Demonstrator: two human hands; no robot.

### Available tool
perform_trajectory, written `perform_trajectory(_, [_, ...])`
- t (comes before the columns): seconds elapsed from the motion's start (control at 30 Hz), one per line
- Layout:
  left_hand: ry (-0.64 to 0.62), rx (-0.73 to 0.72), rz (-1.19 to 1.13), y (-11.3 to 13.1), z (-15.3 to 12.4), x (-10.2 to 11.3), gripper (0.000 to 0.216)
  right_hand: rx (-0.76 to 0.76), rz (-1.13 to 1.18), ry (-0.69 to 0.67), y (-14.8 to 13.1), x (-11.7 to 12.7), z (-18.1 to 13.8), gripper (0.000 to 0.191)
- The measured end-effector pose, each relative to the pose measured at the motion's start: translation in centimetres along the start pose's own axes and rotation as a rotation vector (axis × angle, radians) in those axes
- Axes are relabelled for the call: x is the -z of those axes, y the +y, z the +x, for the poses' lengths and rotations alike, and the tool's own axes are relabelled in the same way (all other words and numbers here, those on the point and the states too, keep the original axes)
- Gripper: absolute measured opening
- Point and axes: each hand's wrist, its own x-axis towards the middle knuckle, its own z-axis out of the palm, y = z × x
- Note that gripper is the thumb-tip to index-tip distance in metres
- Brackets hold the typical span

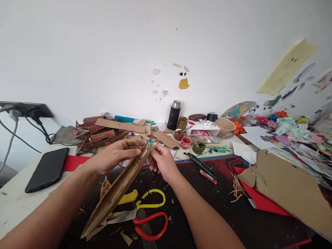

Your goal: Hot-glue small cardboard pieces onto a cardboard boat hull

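Note:
A long, narrow cardboard hull [127, 180], hollow and pointed at its near end, slants up from the lower left. My left hand [116, 155] grips its far end from the left, thumb along the edge. On the other side, my right hand [162, 160] has its fingers pinched together at the far tip, where the join is partly hidden. Below the hull lie scissors [151, 226] with one red and one yellow handle loop, their blades partly covered by it. A yellow-handled tool [129, 197] and a glue bottle [105, 186] sit partly behind the hull.
A phone [48, 169] lies at left. Cardboard strips [121, 125] and brown model parts are heaped at the back, near a black thermos [174, 116] and paint pots [185, 142]. A black utility knife [201, 164] lies on the dark mat; a cardboard sheet [290, 186] is at right.

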Motion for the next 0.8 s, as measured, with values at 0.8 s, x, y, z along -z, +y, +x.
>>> perform_trajectory(0.8, [-0.171, 0.028, 0.423, 2.7, -1.8, 2.7, 0.023, -0.016, -0.15, -0.223, 0.4, -0.2, -0.4, 0.039])
